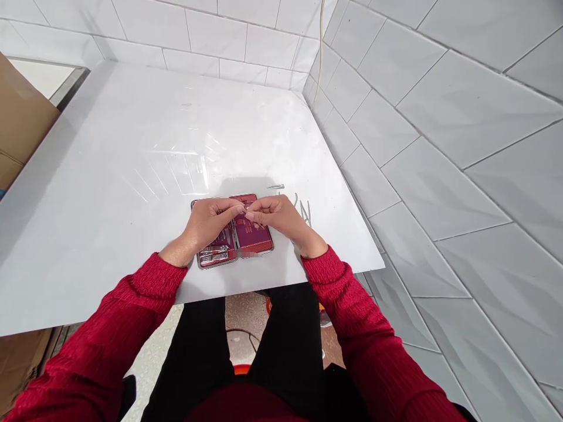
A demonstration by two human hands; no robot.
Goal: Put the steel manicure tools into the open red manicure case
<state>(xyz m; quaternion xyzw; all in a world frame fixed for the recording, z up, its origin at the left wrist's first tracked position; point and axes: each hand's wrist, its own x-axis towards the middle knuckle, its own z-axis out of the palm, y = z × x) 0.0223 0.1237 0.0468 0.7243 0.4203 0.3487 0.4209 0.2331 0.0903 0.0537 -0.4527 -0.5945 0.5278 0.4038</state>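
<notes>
Tiled walls [475,193] close in behind and to the right of my white table [109,176]. A brown box [24,111] stands at its left edge. In front of me, near the table's near edge, the case [256,237] lies spread flat, dark red inside. Over it my left hand [209,220] and right hand [281,218] meet, fingers curled, each thumb pressed in toward its forefinger, tips touching or nearly so. They seem to pinch something tiny, though my fingers hide it and I can't say what. Steel tools [305,213] lie just beyond my right hand; clippers [214,257] sit in the case's left half.
</notes>
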